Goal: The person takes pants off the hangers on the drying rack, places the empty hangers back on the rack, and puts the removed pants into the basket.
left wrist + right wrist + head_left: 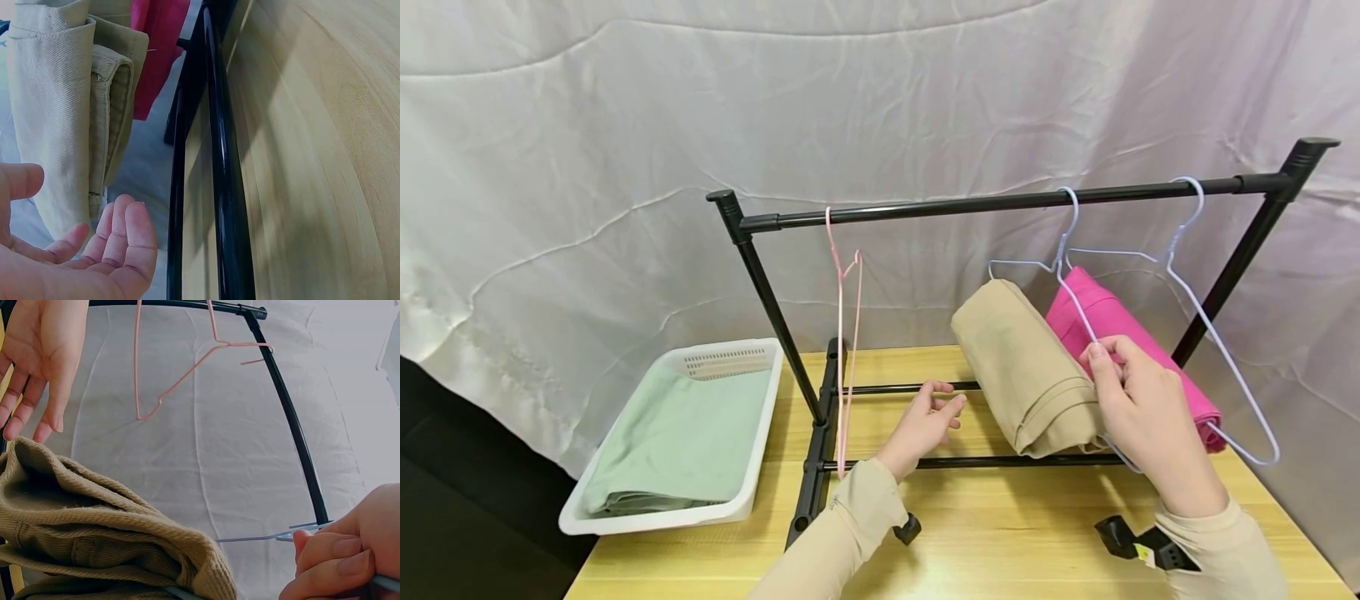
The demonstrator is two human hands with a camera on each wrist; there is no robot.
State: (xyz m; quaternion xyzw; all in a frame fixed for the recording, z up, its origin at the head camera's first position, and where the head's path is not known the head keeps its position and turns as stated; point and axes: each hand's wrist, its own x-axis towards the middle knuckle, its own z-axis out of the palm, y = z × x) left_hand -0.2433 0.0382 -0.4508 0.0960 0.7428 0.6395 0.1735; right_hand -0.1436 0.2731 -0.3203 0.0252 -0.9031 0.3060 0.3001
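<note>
Here, at far left, we see a white basket holding folded green cloth, then a pink hanger on the black bar. Our left hand, thumb and fingers apart, hangs near the beige garment folded over a blue hanger on the same bar. Our right hand pinches that hanger between thumb and fingers. Beyond it, a magenta garment drapes over a second blue hanger.
</note>
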